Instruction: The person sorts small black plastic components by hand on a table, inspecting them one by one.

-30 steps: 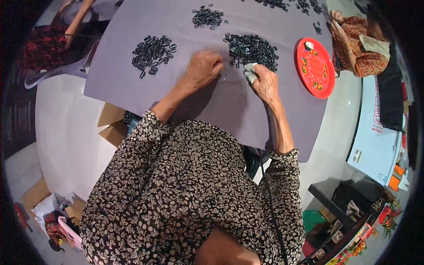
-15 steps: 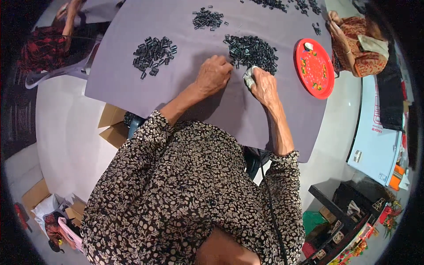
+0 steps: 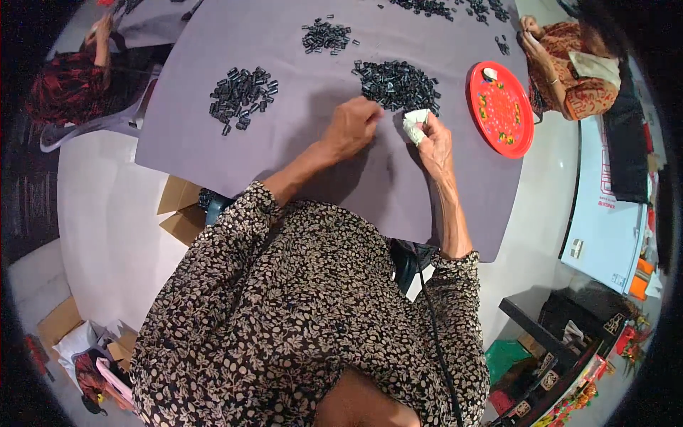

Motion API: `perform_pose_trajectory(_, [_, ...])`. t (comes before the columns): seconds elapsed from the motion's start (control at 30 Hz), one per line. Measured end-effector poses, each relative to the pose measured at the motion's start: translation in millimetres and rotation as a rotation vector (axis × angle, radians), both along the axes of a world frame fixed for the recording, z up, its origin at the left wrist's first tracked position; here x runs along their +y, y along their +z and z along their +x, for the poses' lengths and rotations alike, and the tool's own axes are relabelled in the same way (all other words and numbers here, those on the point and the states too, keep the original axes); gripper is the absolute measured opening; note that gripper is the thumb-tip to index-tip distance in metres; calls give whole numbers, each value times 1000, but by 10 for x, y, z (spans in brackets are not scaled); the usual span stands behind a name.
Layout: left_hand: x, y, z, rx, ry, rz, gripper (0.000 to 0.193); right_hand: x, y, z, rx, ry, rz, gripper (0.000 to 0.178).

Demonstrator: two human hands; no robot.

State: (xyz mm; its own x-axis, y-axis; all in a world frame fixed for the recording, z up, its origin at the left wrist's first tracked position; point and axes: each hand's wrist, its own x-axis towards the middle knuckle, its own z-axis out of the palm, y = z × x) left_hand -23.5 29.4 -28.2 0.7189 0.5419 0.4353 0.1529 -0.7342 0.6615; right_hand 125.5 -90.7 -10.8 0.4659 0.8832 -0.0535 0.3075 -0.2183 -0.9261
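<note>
My left hand [image 3: 351, 129] is closed, fingers curled together, just above the table at the near left edge of a large pile of small black cylindrical pieces [image 3: 397, 85]. Whatever those fingers pinch, if anything, is too small to make out. In my right hand [image 3: 436, 148] is a crumpled white cloth or tissue [image 3: 415, 127], gripped between thumb and fingers at the pile's near right side. A second heap of the same black pieces [image 3: 242, 96] lies to the left, and a smaller heap [image 3: 326, 37] sits farther back.
At the right of the grey-purple table [image 3: 469, 206] lies a round red tray [image 3: 475, 107] with a small white item on it. More black pieces [image 3: 427, 7] are at the far edge. One person [image 3: 569, 67] sits at the right, another [image 3: 71, 85] at the left. An open cardboard box [image 3: 178, 199] stands below the left edge.
My left hand has shifted slightly, its fingers now nearer the pile's front edge. The right hand has moved a little right and toward me, with more of the white cloth showing.
</note>
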Motion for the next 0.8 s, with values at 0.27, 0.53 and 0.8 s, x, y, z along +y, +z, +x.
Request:
perform_pose_trajectory(0.27, [-92,8,227,-119,-75,-256,17,-23,-2,70,-90,-12,88,12])
perform_pose_trajectory(0.53, [-46,351,258,-207,-222,-1216,27,137,444,-79,-525,33,214,10])
perform_pose_trajectory(0.8, [179,329,145,-445,-60,-1362,16,139,144,8,-529,124,89,15])
